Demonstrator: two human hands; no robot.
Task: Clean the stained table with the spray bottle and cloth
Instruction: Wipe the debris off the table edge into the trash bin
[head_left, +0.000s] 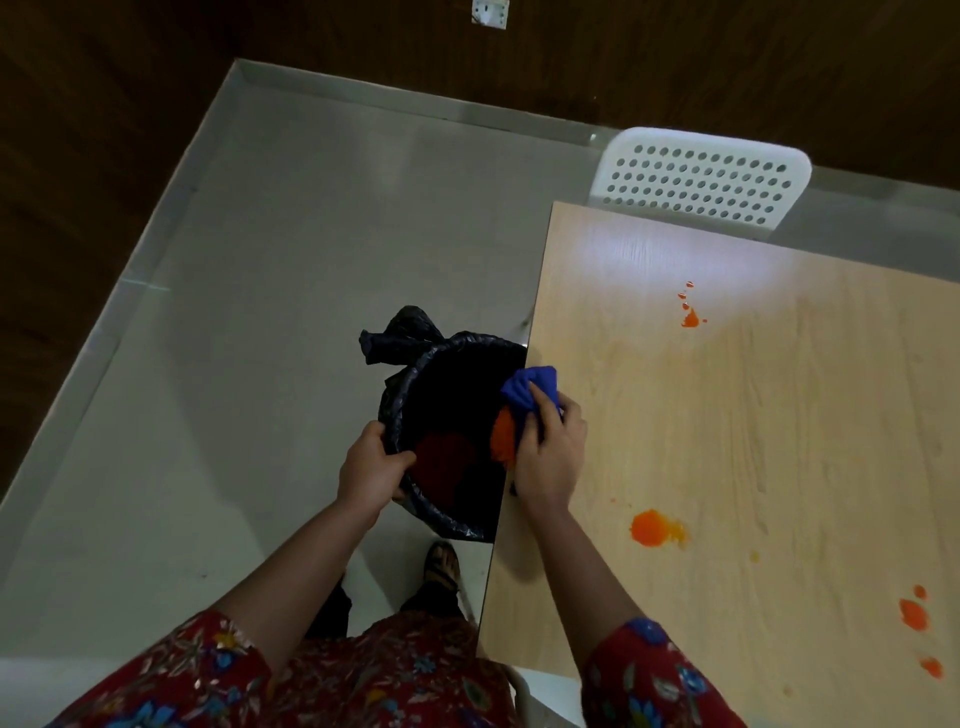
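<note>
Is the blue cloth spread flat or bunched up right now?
Bunched up. The blue cloth is a wad gripped by the right hand at the table edge, not laid flat.

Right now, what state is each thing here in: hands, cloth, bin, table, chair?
table, orange stains in several places.
bin, black-lined, open, partly under the table edge.
cloth, blue, bunched up.
orange mess, at the table edge, over the bin.
left hand, grips the bin rim.
right hand, holds the cloth at the table edge.
chair, pushed in at the far side.
</note>
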